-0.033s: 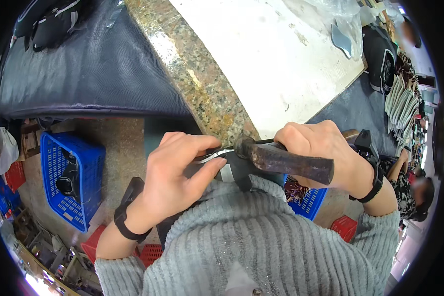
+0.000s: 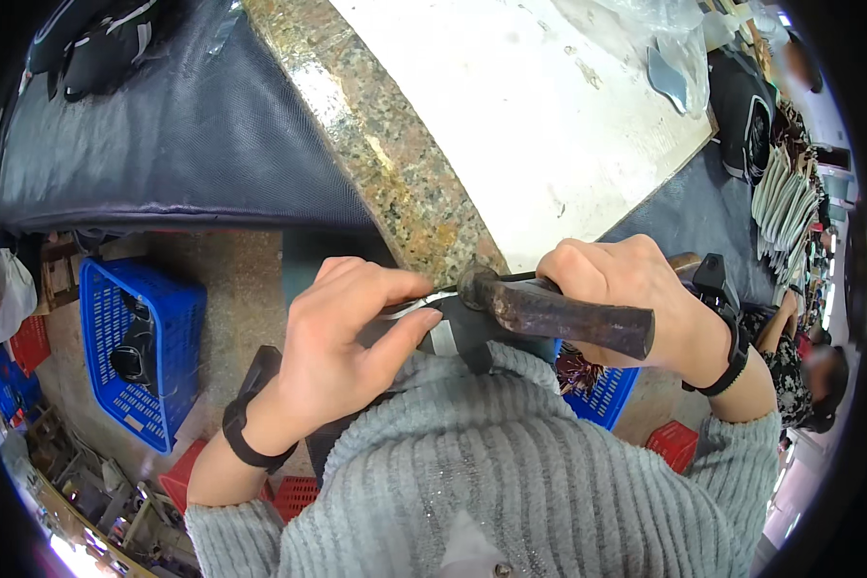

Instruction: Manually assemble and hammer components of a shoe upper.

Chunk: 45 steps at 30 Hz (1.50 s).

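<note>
A black, soft-looking piece (image 2: 470, 326) with a grey-white band (image 2: 443, 338) is pinched in the fingers of the left hand (image 2: 342, 332), at the near end of a speckled granite worktop (image 2: 395, 183). A worn, dark metal hammer (image 2: 578, 321) is gripped in the right hand (image 2: 636, 289), its round face (image 2: 469, 286) at the piece's edge. Hammering appears to be in hand; a steady pinch clear of the blow is called for. Black items (image 2: 135, 354) are held in a blue plastic basket (image 2: 181, 332), left.

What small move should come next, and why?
I'd probably ease the hammer up slightly with the right hand, left hand holding its pinch on the black piece: the hammer's head sits at the granite's corner, very close to the pinching fingertips.
</note>
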Each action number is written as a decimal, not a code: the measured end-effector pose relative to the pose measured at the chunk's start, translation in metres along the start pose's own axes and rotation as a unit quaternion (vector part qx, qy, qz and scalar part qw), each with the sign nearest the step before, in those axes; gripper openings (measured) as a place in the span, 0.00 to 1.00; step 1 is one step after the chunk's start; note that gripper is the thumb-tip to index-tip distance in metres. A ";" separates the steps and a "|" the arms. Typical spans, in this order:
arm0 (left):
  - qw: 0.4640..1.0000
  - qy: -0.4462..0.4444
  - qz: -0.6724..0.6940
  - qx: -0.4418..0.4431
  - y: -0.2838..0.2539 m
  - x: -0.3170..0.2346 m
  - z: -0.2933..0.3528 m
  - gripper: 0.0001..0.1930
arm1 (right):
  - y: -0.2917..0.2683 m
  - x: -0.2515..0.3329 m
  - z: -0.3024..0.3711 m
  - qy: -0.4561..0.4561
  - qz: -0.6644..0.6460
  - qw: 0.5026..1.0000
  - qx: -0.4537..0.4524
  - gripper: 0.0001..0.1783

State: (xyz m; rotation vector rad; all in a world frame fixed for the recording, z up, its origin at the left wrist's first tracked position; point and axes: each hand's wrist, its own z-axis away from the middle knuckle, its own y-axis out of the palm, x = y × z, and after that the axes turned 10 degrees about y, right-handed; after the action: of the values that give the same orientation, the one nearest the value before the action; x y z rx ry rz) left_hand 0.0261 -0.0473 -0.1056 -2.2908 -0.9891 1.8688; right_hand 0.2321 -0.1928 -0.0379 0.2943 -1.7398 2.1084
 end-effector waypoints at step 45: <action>0.912 0.268 -0.307 0.058 0.014 -0.001 -0.008 0.19 | -0.008 -0.003 0.018 0.043 0.034 0.998 -0.024 0.12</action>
State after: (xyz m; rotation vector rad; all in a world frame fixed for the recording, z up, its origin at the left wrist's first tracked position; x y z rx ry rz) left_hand 0.0398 -0.0565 -0.1079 -1.9227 -1.2515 0.9564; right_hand 0.2370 -0.2099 -0.0283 0.1295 -1.7704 2.0908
